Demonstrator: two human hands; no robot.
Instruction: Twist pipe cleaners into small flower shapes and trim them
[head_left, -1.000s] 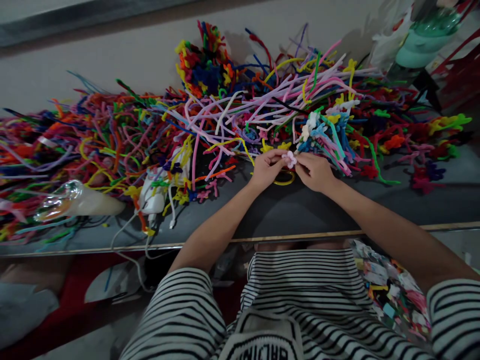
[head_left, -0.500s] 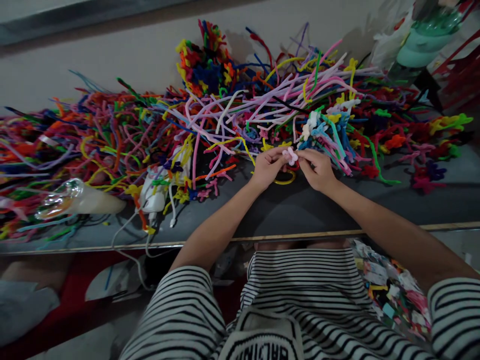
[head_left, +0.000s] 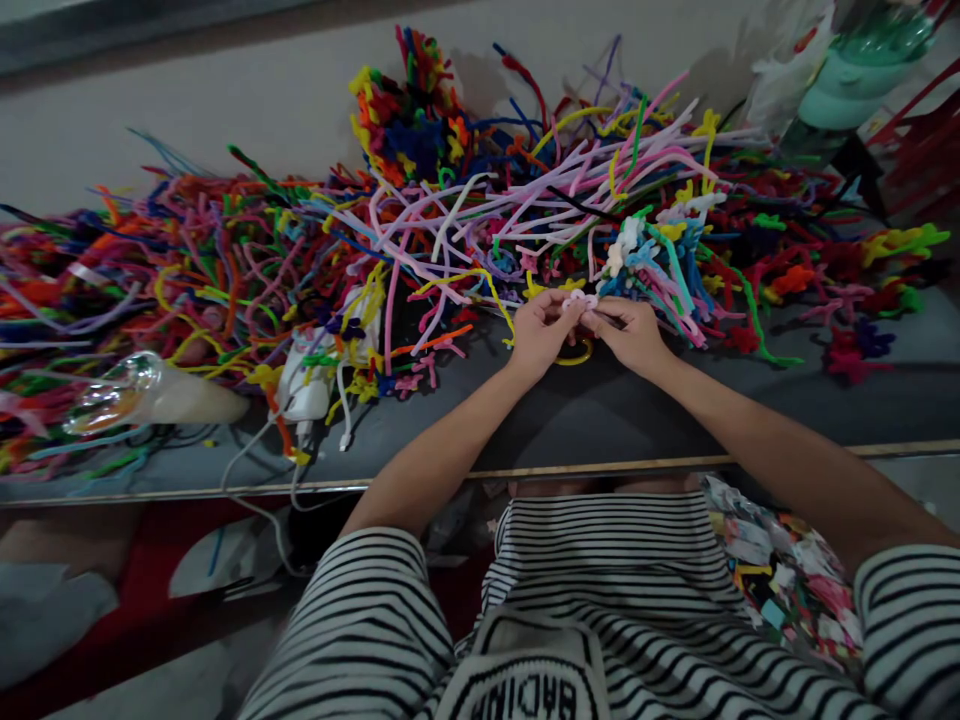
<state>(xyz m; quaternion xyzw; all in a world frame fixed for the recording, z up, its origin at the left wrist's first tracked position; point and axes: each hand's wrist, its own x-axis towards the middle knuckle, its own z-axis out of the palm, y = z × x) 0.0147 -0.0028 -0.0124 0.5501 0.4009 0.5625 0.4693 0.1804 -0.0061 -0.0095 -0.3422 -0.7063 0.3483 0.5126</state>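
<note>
A small pale pink pipe-cleaner flower [head_left: 578,300] is pinched between my two hands above the dark table. My left hand [head_left: 541,328] has its thumb and fingers closed on the flower's left side. From the other side, my right hand [head_left: 628,330] grips it with thumb and forefinger. The fingertips hide the flower's lower part. Just beneath the hands lies a yellow ring-shaped item [head_left: 576,353], partly covered; I cannot make out its kind. Right behind my right hand rests a bundle of blue, white and pink pipe-cleaner pieces [head_left: 660,265].
Heaped pipe cleaners [head_left: 225,260] run along the back of the table [head_left: 600,420]. At the left lie a clear-wrapped cone [head_left: 187,395] and a white power strip [head_left: 306,385] with cables over the edge. A mint-green container [head_left: 840,95] stands back right. Scraps [head_left: 787,560] fill the space below right.
The fingertips have come closer together around the pink flower, and it has turned, so less of its face shows. My right thumb has moved left toward my left hand.
</note>
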